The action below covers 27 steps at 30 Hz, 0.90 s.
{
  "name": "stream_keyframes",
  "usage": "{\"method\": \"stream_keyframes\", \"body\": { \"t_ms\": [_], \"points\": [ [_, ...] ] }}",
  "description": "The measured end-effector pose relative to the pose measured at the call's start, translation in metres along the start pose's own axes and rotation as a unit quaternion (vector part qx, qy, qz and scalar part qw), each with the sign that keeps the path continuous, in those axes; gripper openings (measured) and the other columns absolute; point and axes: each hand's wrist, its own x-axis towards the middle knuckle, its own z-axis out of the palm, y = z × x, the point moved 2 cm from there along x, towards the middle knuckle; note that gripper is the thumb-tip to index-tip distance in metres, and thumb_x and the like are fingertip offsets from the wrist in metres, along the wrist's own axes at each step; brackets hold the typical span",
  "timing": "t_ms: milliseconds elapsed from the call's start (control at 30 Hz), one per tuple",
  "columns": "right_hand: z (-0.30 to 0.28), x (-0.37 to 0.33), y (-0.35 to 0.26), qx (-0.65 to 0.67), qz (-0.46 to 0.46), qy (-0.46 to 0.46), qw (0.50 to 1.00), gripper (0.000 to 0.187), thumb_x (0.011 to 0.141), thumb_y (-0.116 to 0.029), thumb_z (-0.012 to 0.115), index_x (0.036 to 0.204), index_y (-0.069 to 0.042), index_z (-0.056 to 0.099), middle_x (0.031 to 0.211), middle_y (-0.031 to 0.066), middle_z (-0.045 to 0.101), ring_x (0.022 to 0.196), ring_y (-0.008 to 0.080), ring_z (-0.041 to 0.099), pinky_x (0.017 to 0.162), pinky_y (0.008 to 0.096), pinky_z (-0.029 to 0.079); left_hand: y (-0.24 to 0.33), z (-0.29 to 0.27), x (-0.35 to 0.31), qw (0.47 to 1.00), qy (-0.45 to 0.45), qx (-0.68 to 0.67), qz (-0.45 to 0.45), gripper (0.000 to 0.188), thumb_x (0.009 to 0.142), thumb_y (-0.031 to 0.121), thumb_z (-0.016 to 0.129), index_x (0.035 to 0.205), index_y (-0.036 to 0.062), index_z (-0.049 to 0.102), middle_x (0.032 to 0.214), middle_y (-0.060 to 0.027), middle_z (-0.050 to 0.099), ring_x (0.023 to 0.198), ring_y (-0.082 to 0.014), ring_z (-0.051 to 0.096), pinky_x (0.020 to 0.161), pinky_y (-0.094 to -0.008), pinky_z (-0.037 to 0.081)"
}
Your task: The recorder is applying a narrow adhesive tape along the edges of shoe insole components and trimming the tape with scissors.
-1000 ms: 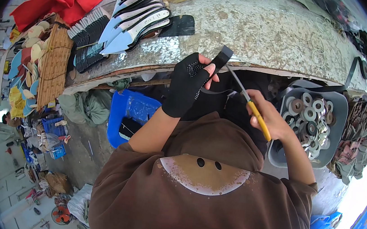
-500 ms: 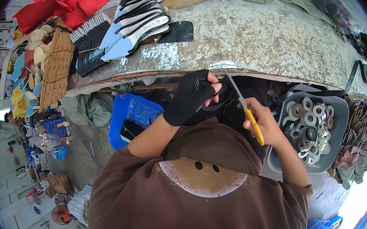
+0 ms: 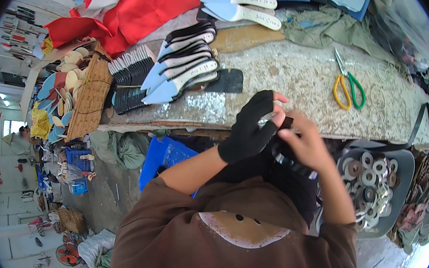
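bare right hand [image 3: 306, 142] pinches a black strip [image 3: 286, 122] between thumb and fingers, just in front of the workbench [image 3: 295, 72] edge; black-gloved left hand [image 3: 252, 125] is right beside it, fingers curled in, can't tell if they grip the strip too. dark shiny-edged loop [image 3: 281, 155] under the right hand, details unclear. main risk: strip slips or twists if only one pinch holds it, and the loose loop could snag on the bench edge or drop toward the lap. scissors [image 3: 344, 73] lie apart on the bench, points away; a hasty blind grab could nick bare fingers.
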Motion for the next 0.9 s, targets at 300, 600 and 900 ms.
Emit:
{"method": "stream_keyframes", "body": {
  "t_ms": [300, 600, 900],
  "points": [
    [0.013, 0.025, 0.080, 0.027, 0.088, 0.161, 0.983, 0.025, 0.097, -0.020, 0.061, 0.084, 0.002, 0.061, 0.070, 0.0071, 0.058, 0.066, 0.0137, 0.055, 0.063, 0.0297, 0.044, -0.214, -0.115, 0.198, 0.700, 0.021, 0.714, -0.017, 0.044, 0.079, 0.038, 0.069, 0.114, 0.0125, 0.062, 0.110, -0.0133, 0.062, 0.106, -0.0309, 0.058, 0.086, -0.0513, 0.043],
    [0.006, 0.019, 0.078, 0.028, 0.108, 0.157, 0.981, 0.025, 0.097, -0.020, 0.059, 0.085, 0.002, 0.061, 0.075, 0.0074, 0.062, 0.070, 0.0140, 0.058, 0.066, 0.0300, 0.046, -0.237, -0.125, 0.222, 0.705, -0.096, 0.675, -0.197, 0.043, 0.072, 0.049, 0.075, 0.098, 0.0141, 0.073, 0.098, -0.0128, 0.071, 0.094, -0.0307, 0.068, 0.077, -0.0459, 0.054],
    [0.007, 0.017, 0.079, 0.031, 0.119, 0.168, 0.978, 0.023, 0.097, -0.019, 0.060, 0.091, 0.002, 0.064, 0.079, 0.0062, 0.065, 0.069, 0.0120, 0.059, 0.062, 0.0290, 0.047, -0.176, -0.121, 0.136, 0.751, 0.035, 0.592, 0.289, 0.012, 0.073, 0.011, 0.063, 0.084, 0.0136, 0.060, 0.105, -0.0056, 0.063, 0.086, -0.0228, 0.061, 0.067, -0.0386, 0.050]
  ]
}}
